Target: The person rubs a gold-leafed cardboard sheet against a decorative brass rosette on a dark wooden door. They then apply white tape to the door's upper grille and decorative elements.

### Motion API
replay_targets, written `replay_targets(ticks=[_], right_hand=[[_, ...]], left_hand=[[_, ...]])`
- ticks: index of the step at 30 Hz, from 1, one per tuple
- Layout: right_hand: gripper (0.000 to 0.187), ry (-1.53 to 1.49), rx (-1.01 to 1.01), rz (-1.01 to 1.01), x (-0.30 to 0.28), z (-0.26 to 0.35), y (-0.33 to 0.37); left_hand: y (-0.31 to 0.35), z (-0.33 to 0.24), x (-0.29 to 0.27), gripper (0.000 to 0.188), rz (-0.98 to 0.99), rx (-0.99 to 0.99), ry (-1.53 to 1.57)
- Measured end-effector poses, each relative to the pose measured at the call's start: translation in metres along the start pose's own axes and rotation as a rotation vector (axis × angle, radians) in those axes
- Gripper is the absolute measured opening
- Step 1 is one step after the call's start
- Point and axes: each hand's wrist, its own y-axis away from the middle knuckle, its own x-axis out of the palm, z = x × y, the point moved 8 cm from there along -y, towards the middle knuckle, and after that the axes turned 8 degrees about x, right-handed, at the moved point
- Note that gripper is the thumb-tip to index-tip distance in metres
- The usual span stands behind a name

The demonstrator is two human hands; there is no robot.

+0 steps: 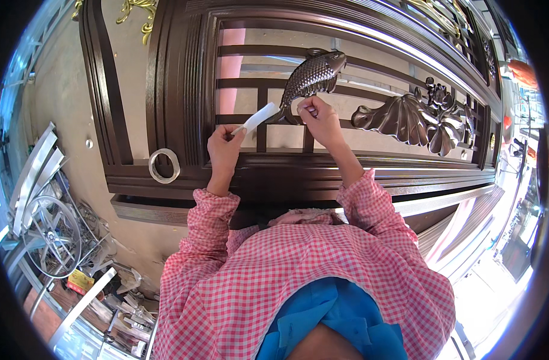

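Note:
My left hand (224, 151) is closed in a pinch on a short white strip of tape (259, 117), which points up and right toward the tail of a dark metal fish ornament (312, 75). The fish is scaled and curved, set against the bars of a brown panel (274, 171). Just right of the tail, my right hand (321, 120) is closed with thumb and fingertips together. Whether it holds anything small is hidden. A roll of tape (164, 166), pale with an open centre, lies on the panel's left frame, beyond my left hand.
Dark metal lotus leaves and flowers (400, 118) sit on the panel to the right. Gold scroll ornaments (139, 15) show at the top left. At the lower left, a spoked wheel (52, 237) and metal scrap (121, 315) are piled on the floor.

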Motion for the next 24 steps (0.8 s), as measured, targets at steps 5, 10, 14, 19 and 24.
replay_targets(ticks=[5,10,14,19,24], right_hand=[[0.016,0.178,-0.09,-0.042,0.006,0.025,-0.009],[0.019,0.371,-0.048,0.121,0.027,0.036,-0.028],[0.022,0.432,-0.075,0.202,0.042,0.036,-0.041],[0.022,0.359,0.073,0.289,0.053,0.027,-0.05],[0.02,0.466,0.0,0.307,0.058,0.025,-0.054]], left_hand=[[-0.001,-0.005,0.003,0.015,-0.012,0.044,0.009],[-0.001,-0.006,0.004,0.015,-0.017,0.022,0.029],[0.0,-0.002,0.004,0.018,0.007,-0.018,0.092],[0.001,-0.004,0.004,0.015,0.031,-0.023,0.126],[-0.004,-0.003,0.002,0.016,0.045,0.031,-0.001]])
